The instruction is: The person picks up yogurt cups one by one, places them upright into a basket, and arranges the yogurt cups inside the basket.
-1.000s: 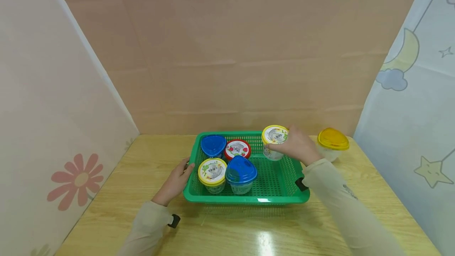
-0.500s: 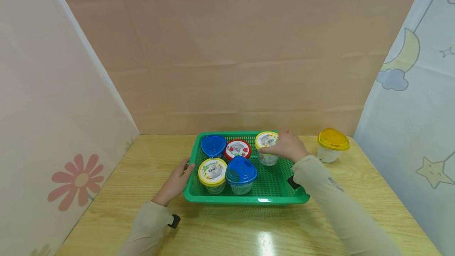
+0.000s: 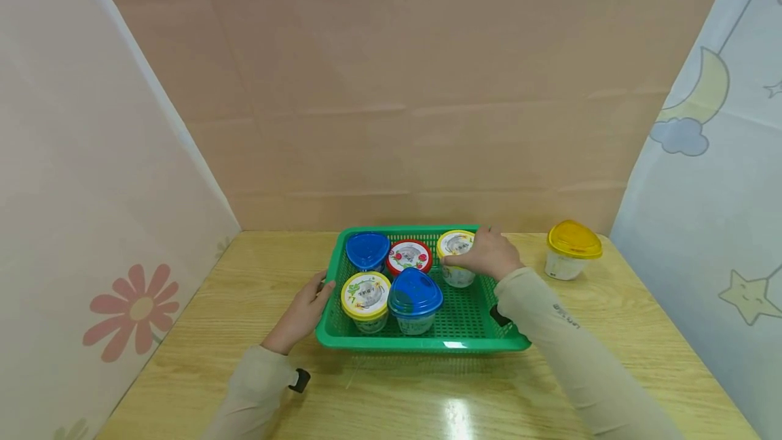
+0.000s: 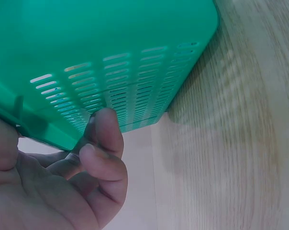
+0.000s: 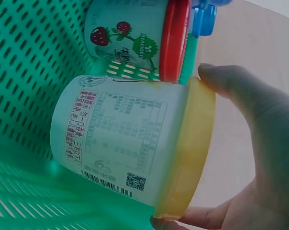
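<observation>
My right hand pinches a yellow-lidded plastic cup by its lid, at the back right inside the green basket. In the right wrist view, thumb and fingers hold the yellow rim, and the cup's printed side lies along the perforated basket wall. A red-lidded cup with strawberry print stands left of it. Also inside are another yellow-lidded cup and two blue-lidded cups, one in front and one behind. At the basket's left side, my left hand grips the rim, fingers curled against the outer wall.
A cup with a domed yellow lid stands on the wooden table, right of the basket. A brown backdrop rises at the back, and pale printed panels flank both sides.
The right hand has brought the yellow-lidded cup left and down, deeper into the basket beside the red-lidded cup. My left hand and the basket have stayed put.
</observation>
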The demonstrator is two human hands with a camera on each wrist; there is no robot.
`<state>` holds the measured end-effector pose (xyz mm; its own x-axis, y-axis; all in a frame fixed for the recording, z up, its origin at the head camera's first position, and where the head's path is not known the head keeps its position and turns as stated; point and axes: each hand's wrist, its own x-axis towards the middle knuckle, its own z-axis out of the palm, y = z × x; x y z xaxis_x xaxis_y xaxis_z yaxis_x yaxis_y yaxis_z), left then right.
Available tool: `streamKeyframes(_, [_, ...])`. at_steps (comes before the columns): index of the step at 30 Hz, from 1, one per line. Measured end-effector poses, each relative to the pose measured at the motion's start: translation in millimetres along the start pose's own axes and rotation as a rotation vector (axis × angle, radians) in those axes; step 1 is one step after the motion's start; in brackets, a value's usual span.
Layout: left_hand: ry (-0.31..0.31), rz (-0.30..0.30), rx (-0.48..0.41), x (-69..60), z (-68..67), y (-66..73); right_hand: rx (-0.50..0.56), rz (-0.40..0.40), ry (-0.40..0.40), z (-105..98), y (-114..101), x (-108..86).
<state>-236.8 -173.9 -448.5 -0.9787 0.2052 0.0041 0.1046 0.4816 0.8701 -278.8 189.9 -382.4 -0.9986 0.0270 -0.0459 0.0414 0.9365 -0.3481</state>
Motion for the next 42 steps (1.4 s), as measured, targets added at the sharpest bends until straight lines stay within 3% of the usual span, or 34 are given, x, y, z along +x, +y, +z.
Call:
streamKeyframes(17, [-0.003, 0.006, 0.009, 0.9, 0.5, -1.4, -0.046, 0.007, 0.048, 13.5, -1.6, 0.8])
streamKeyframes(25, [-0.003, 0.008, 0.018, 0.9, 0.9, -1.8, -0.114, -0.013, 0.043, 20.5, -0.4, 4.0])
streamKeyframes(42, [-0.004, 0.001, 0.015, 0.4, 0.7, -2.3, -0.131, 0.006, 0.008, 18.7, -2.8, 0.8])
